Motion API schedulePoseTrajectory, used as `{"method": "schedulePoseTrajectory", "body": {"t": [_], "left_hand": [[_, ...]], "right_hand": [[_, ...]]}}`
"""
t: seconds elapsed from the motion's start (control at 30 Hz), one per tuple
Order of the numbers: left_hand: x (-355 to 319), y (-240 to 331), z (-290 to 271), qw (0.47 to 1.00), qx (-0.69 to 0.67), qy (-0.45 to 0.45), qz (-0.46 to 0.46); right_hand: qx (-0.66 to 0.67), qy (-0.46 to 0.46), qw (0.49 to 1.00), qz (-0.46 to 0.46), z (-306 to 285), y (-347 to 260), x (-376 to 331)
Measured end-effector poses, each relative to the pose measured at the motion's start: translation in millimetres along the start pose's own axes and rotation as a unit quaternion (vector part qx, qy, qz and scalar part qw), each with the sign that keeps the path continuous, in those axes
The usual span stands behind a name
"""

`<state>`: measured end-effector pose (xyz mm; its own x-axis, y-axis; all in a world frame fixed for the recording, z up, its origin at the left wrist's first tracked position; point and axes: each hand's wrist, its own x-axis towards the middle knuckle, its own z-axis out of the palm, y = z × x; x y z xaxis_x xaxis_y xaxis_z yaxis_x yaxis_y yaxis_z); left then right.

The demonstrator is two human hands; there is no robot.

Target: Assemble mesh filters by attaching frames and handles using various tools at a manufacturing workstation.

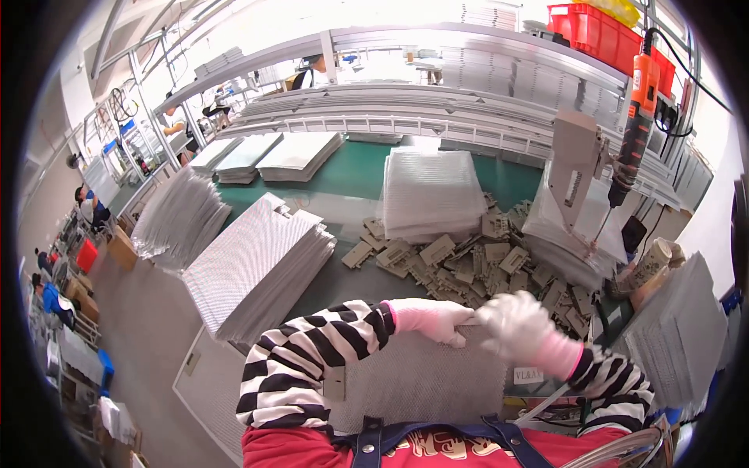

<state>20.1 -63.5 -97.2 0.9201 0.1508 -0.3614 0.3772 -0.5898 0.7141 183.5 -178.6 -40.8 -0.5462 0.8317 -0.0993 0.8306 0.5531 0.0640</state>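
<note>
A grey mesh panel (pixel 417 378) lies in front of me, close to my body. My left hand (pixel 433 318), in a white glove with a pink cuff, is at the panel's far edge. Its thumb points down over the mesh and its fingers are closed; whatever they hold is hidden. Just right of it, my right hand (pixel 516 326), gloved alike, is raised over the panel's far right corner and smeared by motion. A small beige plastic part (pixel 334 384) sits at the panel's left edge, beside my left sleeve. Beyond my hands lies a heap of beige plastic parts (pixel 460 269).
Stacks of mesh panels stand left (pixel 253 261), behind the heap (pixel 431 191) and at the right (pixel 675 335). An orange-and-black electric screwdriver (pixel 636 117) hangs at right beside a grey bracket (pixel 573 168). Red bins (pixel 593 35) rest on the upper shelf. Other people work far left.
</note>
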Motion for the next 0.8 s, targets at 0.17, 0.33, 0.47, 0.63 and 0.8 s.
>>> {"method": "schedulePoseTrajectory", "body": {"t": [0.17,0.33,0.47,0.63,0.8], "left_hand": [[5,2,11,0.997,0.037,0.049,-0.041],[-56,-20,10,0.966,-0.092,0.192,-0.149],[-77,-10,5,0.953,-0.111,0.229,-0.164],[-84,57,-13,0.911,0.087,0.395,-0.077],[-101,82,-13,0.845,-0.238,0.474,0.074]], "right_hand": [[0.089,0.035,0.953,-0.288,87,-55,-17],[0.542,-0.138,0.827,0.058,72,-16,-84],[0.661,-0.021,0.748,0.047,184,-68,-133],[0.574,0.205,0.710,0.351,230,-72,-108],[0.564,0.551,0.589,0.176,13,-26,-94]]}}
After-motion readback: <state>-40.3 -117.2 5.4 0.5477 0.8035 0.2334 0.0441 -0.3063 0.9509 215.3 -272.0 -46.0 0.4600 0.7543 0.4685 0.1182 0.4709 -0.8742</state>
